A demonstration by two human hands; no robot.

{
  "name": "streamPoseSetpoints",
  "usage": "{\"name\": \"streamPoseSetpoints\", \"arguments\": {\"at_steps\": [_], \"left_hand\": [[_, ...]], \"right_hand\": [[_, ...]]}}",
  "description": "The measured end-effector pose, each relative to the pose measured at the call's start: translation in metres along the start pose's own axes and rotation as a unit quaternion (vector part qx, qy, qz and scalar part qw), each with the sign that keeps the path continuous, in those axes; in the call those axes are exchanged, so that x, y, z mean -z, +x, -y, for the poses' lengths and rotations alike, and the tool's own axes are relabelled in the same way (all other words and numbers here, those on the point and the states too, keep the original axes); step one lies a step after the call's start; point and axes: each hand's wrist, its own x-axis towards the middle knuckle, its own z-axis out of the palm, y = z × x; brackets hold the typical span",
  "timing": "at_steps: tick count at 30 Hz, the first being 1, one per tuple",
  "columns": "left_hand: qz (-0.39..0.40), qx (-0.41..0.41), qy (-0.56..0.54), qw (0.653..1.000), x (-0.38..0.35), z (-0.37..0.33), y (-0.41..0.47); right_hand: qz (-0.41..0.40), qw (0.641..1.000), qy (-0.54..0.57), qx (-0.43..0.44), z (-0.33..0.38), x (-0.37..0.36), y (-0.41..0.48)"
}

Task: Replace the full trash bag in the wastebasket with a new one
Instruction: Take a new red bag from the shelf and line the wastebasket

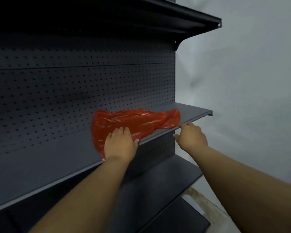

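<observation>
Left hand (120, 143) on red bag (133, 121), shelf (196, 111)

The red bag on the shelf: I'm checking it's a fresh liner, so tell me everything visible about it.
The red bag is thin, glossy plastic, crumpled flat and seemingly empty. It lies lengthwise on the dark metal shelf, near the perforated back panel. The left hand rests flat on its left part; the right hand reaches toward its right tip, contact unclear.

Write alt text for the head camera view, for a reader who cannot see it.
A person's left hand rests flat on a red plastic bag lying on a dark metal shelf, while the right hand reaches to the shelf's front edge by the bag's end.
</observation>
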Motion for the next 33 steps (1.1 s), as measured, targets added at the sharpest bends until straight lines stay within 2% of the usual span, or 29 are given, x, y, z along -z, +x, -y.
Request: {"name": "streamPoseSetpoints", "arguments": {"at_steps": [3, 7, 11, 13, 16, 23, 27, 33], "left_hand": [[0.039, 0.04, -0.01, 0.998, -0.013, 0.016, 0.006], [0.076, 0.022, -0.017, 0.997, -0.023, 0.015, 0.015], [0.047, -0.007, -0.095, 0.994, -0.032, 0.006, 0.017], [0.018, -0.053, -0.12, 0.991, -0.035, -0.008, 0.014], [0.035, -0.166, -0.115, 0.979, -0.038, -0.044, 0.007], [0.117, -0.279, -0.236, 0.923, -0.033, -0.142, -0.014], [0.138, -0.337, -0.319, 0.875, -0.051, -0.2, -0.032], [0.195, -0.419, -0.381, 0.801, -0.082, -0.29, -0.08]], "right_hand": [[0.011, 1.0, 0.001, 0.01, 0.008, -0.011, 0.004], [0.019, 1.0, -0.012, 0.006, 0.004, -0.015, 0.009], [0.016, 0.999, -0.023, -0.019, -0.011, -0.01, 0.012], [0.011, 0.999, -0.021, -0.034, -0.021, -0.006, 0.013], [-0.002, 0.998, -0.027, -0.055, -0.04, 0.002, 0.01], [-0.013, 0.991, -0.047, -0.127, -0.121, 0.036, -0.012], [-0.031, 0.98, -0.061, -0.187, -0.176, 0.057, -0.038], [-0.026, 0.959, -0.079, -0.27, -0.264, 0.083, -0.09]]}}
